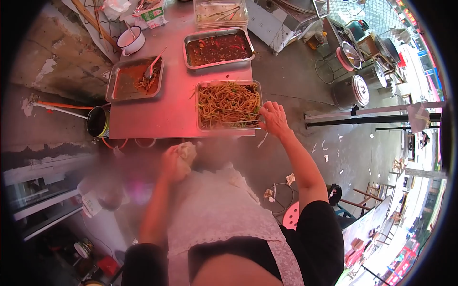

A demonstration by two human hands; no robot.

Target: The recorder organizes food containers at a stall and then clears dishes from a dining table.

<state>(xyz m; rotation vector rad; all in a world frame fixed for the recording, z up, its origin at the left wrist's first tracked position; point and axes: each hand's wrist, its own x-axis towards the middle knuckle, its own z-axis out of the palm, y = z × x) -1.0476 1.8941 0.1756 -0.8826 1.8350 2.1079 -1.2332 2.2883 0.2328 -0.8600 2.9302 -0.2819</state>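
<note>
My right hand [274, 118] is at the right rim of a clear plastic container [197, 123]. Its fingers grip a pair of thin metal tongs [247, 121], whose arms reach left into the food. Brown noodle-like strips with green bits [229, 100] fill that container, which stands at the front right corner of the table [154, 118]. In front of the table edge, my left hand [171, 164] is closed around a crumpled beige cloth [187, 153]. A blur covers part of that area, so the left fingers are hard to make out.
Behind the noodle container sits a steel tray of dark red sauce [218, 50]. Another steel tray [111, 84] at left holds a spoon [149, 70] and some food. An enamel mug [137, 44] and stacked plastic containers [222, 16] stand farther back. A bucket [98, 121] is left of the table.
</note>
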